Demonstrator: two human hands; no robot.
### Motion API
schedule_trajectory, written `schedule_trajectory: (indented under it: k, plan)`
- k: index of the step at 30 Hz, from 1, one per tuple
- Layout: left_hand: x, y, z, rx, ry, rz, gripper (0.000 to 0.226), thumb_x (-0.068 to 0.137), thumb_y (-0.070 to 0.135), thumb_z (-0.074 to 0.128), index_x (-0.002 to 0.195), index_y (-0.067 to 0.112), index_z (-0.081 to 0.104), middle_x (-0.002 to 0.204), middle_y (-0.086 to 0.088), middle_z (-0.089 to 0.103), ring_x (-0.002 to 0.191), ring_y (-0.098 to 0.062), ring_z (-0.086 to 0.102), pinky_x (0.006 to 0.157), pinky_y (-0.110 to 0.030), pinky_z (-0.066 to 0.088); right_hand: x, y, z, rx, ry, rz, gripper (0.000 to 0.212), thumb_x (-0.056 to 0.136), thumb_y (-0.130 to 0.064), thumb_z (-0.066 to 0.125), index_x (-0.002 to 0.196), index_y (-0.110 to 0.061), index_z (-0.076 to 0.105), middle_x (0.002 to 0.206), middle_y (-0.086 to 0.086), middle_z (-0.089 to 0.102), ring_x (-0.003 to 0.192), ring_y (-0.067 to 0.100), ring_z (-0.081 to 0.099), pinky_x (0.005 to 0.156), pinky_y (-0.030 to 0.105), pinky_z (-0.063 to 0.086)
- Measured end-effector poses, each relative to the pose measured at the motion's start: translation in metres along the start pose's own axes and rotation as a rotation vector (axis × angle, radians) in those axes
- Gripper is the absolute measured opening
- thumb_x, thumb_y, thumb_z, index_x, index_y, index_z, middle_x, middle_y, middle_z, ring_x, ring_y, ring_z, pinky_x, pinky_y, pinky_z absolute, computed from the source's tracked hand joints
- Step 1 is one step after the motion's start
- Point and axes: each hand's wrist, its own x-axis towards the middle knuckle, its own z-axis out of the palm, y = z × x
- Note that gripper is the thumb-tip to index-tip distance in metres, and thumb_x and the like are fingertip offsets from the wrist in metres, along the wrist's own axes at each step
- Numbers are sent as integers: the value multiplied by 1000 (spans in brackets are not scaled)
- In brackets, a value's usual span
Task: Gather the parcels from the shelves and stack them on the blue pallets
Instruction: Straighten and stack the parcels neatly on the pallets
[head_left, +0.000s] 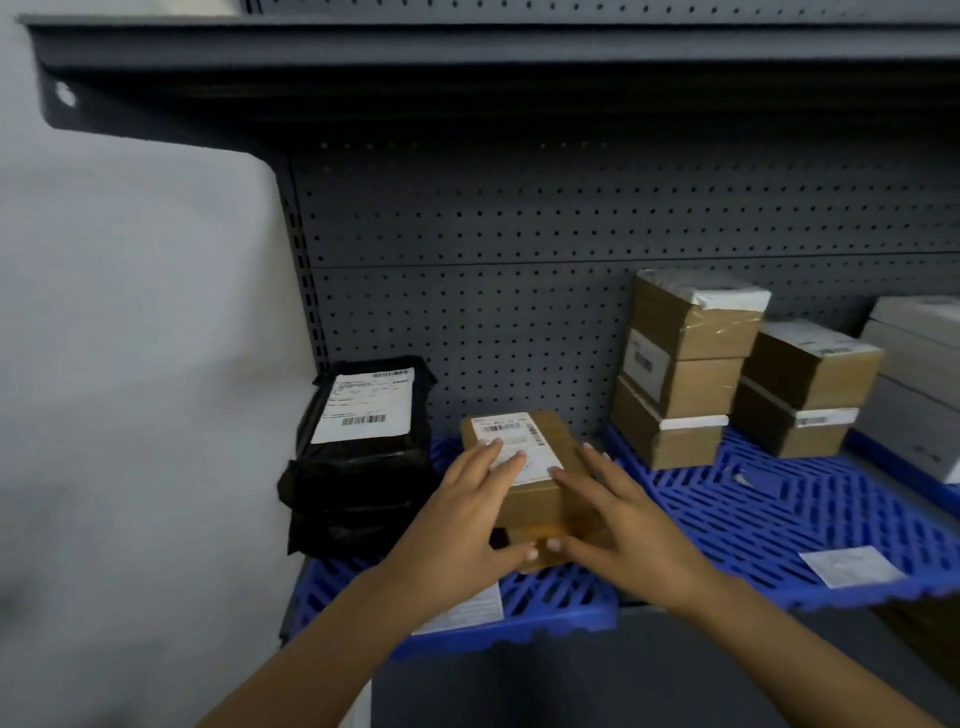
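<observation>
A small brown cardboard parcel (540, 499) with a white label sits on the left blue pallet (550, 608), on a grey shelf. My left hand (467, 525) lies over its left side, fingers straight on the label and thumb at the front edge. My right hand (613, 519) rests on its right side, fingers spread and straight, thumb at the front. To the left stands a pile of black poly-bag parcels (358, 457) with a white label on top.
A second blue pallet (810, 514) to the right bears two stacks of brown boxes (680, 369) (805, 389) and a loose label (852, 566). Grey-white cartons (919, 384) stand at far right. Pegboard back wall (519, 249), an overhead shelf (467, 47), white wall at left.
</observation>
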Motion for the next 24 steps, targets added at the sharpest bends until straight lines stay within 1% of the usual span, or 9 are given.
schedule_trajectory:
  k: [3, 7, 9, 11, 14, 17, 20, 22, 24]
  plan:
    - [12, 2, 14, 10, -92, -66, 99, 80, 58, 65, 153, 28, 5, 160, 8, -4, 143, -5, -12, 116, -30, 1, -4, 10, 0, 43, -5, -22, 78, 80, -66, 55, 144, -50, 14, 159, -9, -8, 147, 15, 1, 117, 36, 20]
    - [19, 4, 28, 75, -157, -119, 110, 70, 71, 64, 153, 29, 3, 159, 12, -6, 144, -8, -15, 120, -41, 6, -6, 23, 0, 94, -35, -53, 76, 84, -48, 63, 141, -53, 13, 159, -10, -6, 143, 14, 18, 107, 27, 33]
    - [21, 4, 29, 48, -127, -135, 107, 71, 68, 66, 152, 29, 9, 159, 13, -1, 144, -5, -10, 118, -35, 8, -3, 29, 1, 85, -12, -71, 71, 88, -35, 62, 143, -49, 18, 156, -9, 5, 137, 15, 31, 100, 20, 33]
    - [24, 1, 28, 34, -89, -135, 97, 76, 60, 68, 152, 28, 15, 159, 11, 6, 144, -5, -4, 116, -30, 10, 2, 31, 1, 90, 12, -81, 67, 89, -29, 61, 143, -45, 23, 152, -8, 14, 130, 15, 39, 96, 16, 34]
    - [28, -3, 27, 117, -71, -122, 88, 82, 48, 67, 151, 27, 17, 159, 9, 11, 146, -8, 0, 116, -30, 10, 10, 32, 2, 99, 12, -93, 65, 90, -29, 61, 143, -43, 26, 150, -7, 16, 127, 16, 42, 97, 19, 37]
    - [35, -10, 25, 109, -83, -141, 86, 83, 45, 68, 151, 27, 20, 159, 8, 14, 146, -9, 2, 117, -30, 9, 17, 29, 3, 103, 11, -104, 63, 90, -30, 61, 142, -41, 27, 156, -9, 6, 131, 19, 40, 102, 25, 39]
    - [43, -15, 24, 118, -98, -147, 89, 82, 43, 70, 151, 29, 16, 158, 5, 16, 146, -12, 6, 117, -32, 9, 27, 28, 1, 92, 9, -126, 63, 89, -30, 62, 141, -39, 29, 159, -12, -3, 130, 21, 43, 101, 33, 44]
    - [48, -18, 25, 111, -109, -158, 91, 83, 40, 70, 152, 30, 12, 158, 3, 16, 146, -14, 5, 119, -34, 11, 34, 28, 0, 93, -5, -126, 63, 89, -30, 62, 142, -39, 29, 159, -14, 1, 128, 20, 46, 100, 34, 45]
    - [54, -20, 26, 113, -112, -179, 88, 83, 40, 70, 152, 28, 16, 159, 2, 14, 147, -16, 2, 119, -35, 10, 42, 29, 0, 95, 7, -123, 63, 89, -29, 62, 142, -37, 30, 158, -13, 8, 127, 20, 46, 101, 35, 44]
